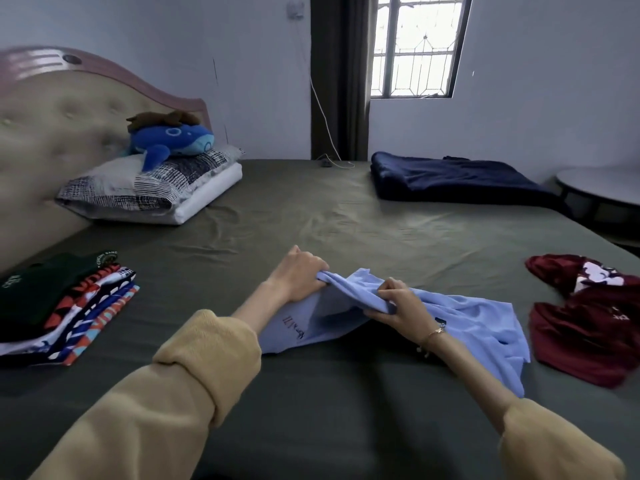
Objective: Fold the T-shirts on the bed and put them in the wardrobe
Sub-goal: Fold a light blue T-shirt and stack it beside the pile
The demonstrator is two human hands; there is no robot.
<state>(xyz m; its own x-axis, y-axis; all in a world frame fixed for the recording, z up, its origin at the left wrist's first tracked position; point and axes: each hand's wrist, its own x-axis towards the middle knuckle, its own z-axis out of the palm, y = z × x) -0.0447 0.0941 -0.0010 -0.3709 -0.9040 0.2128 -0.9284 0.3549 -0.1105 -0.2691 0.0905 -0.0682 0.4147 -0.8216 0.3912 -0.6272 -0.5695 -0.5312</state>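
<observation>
Nearest the lens, two mustard sleeves [194, 386] were seen reaching out over the bed [311, 209], and the light blue T-shirt [478, 327] was held between them. An upper fold of that T-shirt was clenched by the left hand [298, 275], fingers curled into the cloth; beside it the same edge was pinched by the right hand [398, 303]. The garment was lifted at the grip and draped to the sheet, not yet folded. Left of the blue T-shirt, a stack of folded shirts [65, 306] was already laid. Right of it, a crumpled maroon T-shirt [588, 320] was left waiting. No wardrobe was shown, so putting away was judged undone
</observation>
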